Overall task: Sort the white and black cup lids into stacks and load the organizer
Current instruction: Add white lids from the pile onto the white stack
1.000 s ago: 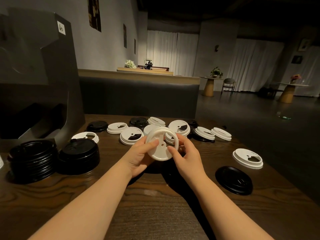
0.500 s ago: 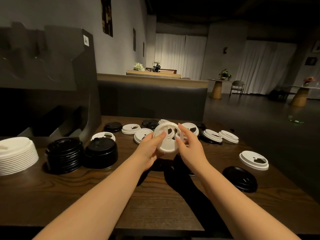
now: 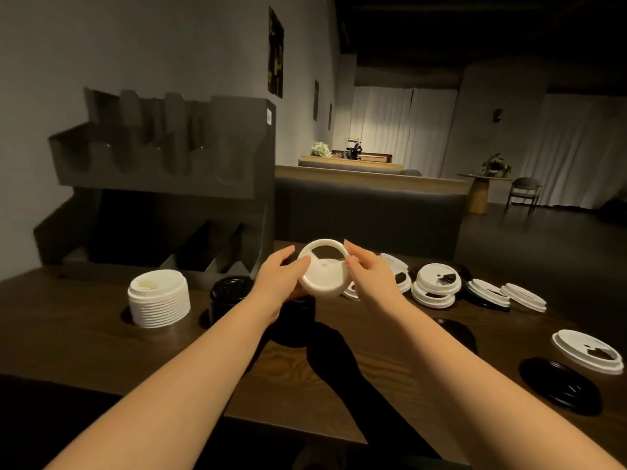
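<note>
White lid (image 3: pixel 324 272) is held above the surface (image 3: pixel 84 334) by both hands: left hand (image 3: pixel 284 283) and right hand (image 3: pixel 368 278) each keep a light fingertip grip on its rim. So loose a hold could let it tip or drop onto the black stacks (image 3: pixel 230 293) below. The white stack (image 3: pixel 158 301) waits to the left, near the organizer (image 3: pixel 163 184). Loose lids (image 3: pixel 437 288) clutter the right.
</note>
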Demonstrator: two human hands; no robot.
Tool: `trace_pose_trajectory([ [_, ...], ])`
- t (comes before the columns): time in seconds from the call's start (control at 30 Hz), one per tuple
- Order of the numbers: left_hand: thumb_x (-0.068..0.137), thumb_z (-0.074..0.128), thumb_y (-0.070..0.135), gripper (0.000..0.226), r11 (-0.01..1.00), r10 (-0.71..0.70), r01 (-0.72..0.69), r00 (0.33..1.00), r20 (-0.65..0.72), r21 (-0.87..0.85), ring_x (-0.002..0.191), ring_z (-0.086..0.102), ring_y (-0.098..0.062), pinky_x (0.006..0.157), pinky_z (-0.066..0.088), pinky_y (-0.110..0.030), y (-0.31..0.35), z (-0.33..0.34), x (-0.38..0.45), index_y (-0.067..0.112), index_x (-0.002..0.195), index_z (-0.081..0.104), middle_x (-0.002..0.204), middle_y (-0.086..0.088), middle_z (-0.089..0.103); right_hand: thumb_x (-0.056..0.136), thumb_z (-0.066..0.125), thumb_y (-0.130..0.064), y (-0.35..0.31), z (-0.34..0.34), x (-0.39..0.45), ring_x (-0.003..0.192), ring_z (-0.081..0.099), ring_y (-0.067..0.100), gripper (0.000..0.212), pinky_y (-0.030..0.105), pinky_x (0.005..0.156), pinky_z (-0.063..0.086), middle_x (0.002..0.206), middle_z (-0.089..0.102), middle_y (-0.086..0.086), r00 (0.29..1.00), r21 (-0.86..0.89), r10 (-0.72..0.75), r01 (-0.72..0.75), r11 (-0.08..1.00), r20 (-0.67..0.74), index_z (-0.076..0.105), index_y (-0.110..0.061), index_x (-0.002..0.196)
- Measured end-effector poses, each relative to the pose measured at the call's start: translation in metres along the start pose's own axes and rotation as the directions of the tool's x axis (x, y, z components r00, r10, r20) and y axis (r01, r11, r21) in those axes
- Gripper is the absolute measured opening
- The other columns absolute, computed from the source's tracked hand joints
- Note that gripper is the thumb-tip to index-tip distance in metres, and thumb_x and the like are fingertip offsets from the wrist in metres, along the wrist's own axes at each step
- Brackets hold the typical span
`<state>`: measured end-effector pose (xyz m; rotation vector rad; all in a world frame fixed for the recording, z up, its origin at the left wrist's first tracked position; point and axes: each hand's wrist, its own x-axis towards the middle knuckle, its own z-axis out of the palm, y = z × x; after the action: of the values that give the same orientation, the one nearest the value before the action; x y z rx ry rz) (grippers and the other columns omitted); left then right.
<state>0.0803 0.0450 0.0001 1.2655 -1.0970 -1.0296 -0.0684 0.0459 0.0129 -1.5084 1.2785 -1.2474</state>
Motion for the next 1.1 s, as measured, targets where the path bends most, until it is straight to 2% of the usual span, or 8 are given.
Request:
trace_pose_trajectory([
  [0.23,0.094,0.057,0.017,0.049,0.979,0.008,-0.055,0.973,-0.232,-0.197,0.109,0.055,-0.022,0.075,0.053,-0.031,0.007,-0.069,0.005,0.021,0.14,0.041,0.132,-0.004,0.049,0.095,0.055,-0.024,-0.015,0.095,0.007,0.117,0.05,0.02,0.051,0.032,0.088,0.048,0.137,0.046,0.003,0.993,0.086,0.04,-0.05,0.995,0.111,0.032,-0.024,0.14],
  [0.37,0.09,0.06,0.024,0.024,0.995,-0.056,0.037,0.976,-0.208,-0.097,0.091,0.058,-0.017,0.074,0.052,-0.031,0.009,-0.117,0.012,0.015,0.112,0.059,0.105,-0.004,0.06,0.095,0.051,-0.008,-0.023,0.136,0.022,0.117,0.049,0.019,0.053,0.031,0.086,0.05,0.139,0.045,0.003,0.98,0.138,0.009,-0.037,0.99,0.198,0.038,-0.026,0.143],
  [0.47,0.088,0.063,0.035,0.044,1.0,-0.027,0.024,0.971,-0.238,-0.014,0.102,0.062,-0.021,0.085,0.053,-0.037,0.015,-0.154,0.023,0.015,0.126,0.057,0.116,-0.007,0.063,0.099,0.044,-0.011,-0.034,0.152,0.032,0.115,0.044,0.011,0.05,0.023,0.087,0.044,0.145,0.041,0.0,0.933,0.007,-0.067,0.069,0.998,0.355,0.034,-0.028,0.145],
  [0.6,0.093,0.056,0.035,0.04,0.991,0.027,0.013,0.955,-0.294,0.134,0.087,0.063,-0.016,0.067,0.05,-0.025,0.019,-0.181,0.037,0.011,0.124,0.06,0.097,-0.004,0.067,0.099,0.047,-0.029,-0.046,0.177,0.042,0.093,0.052,0.005,0.051,0.016,0.07,0.045,0.132,0.051,-0.001,0.939,-0.065,-0.113,0.141,0.988,0.324,0.03,-0.026,0.147],
  [0.73,0.094,0.051,0.045,0.049,0.994,-0.06,0.098,0.863,-0.501,0.048,0.093,0.062,-0.021,0.068,0.051,-0.027,0.015,-0.198,0.052,0.007,0.124,0.055,0.11,-0.011,0.064,0.094,0.057,-0.031,-0.045,0.201,0.042,0.118,0.051,0.018,0.055,0.033,0.096,0.047,0.137,0.047,0.002,0.93,-0.02,-0.158,0.174,0.984,0.331,0.033,-0.025,0.143],
  [0.83,0.093,0.046,0.051,0.058,0.961,-0.02,0.172,0.824,-0.566,0.217,0.106,0.056,-0.028,0.082,0.047,-0.034,-0.001,-0.21,0.055,0.005,0.129,0.05,0.12,-0.014,0.057,0.092,0.06,-0.022,-0.035,0.219,0.035,0.126,0.044,0.012,0.057,0.03,0.105,0.039,0.143,0.045,-0.002,0.88,-0.036,-0.216,0.255,0.966,0.423,0.036,-0.025,0.143],
  [1.03,0.089,0.038,0.058,0.066,0.837,0.008,0.294,0.836,-0.549,0.46,0.115,0.051,-0.034,0.088,0.042,-0.038,-0.02,-0.233,0.057,0.007,0.129,0.054,0.128,-0.015,0.055,0.096,0.053,-0.019,-0.029,0.243,0.042,0.137,0.034,0.023,0.075,0.036,0.109,0.033,0.153,0.03,0.005,0.858,-0.138,-0.101,0.195,0.971,0.503,0.003,-0.016,0.152],
  [1.1,0.088,0.036,0.061,0.07,0.805,-0.012,0.329,0.841,-0.541,0.494,0.118,0.049,-0.035,0.095,0.043,-0.041,-0.027,-0.239,0.056,0.007,0.128,0.056,0.13,-0.015,0.054,0.098,0.049,-0.017,-0.026,0.25,0.045,0.138,0.034,0.024,0.067,0.037,0.11,0.031,0.154,0.03,0.005,0.867,-0.145,-0.098,0.192,0.971,0.488,0.01,-0.018,0.152],
])
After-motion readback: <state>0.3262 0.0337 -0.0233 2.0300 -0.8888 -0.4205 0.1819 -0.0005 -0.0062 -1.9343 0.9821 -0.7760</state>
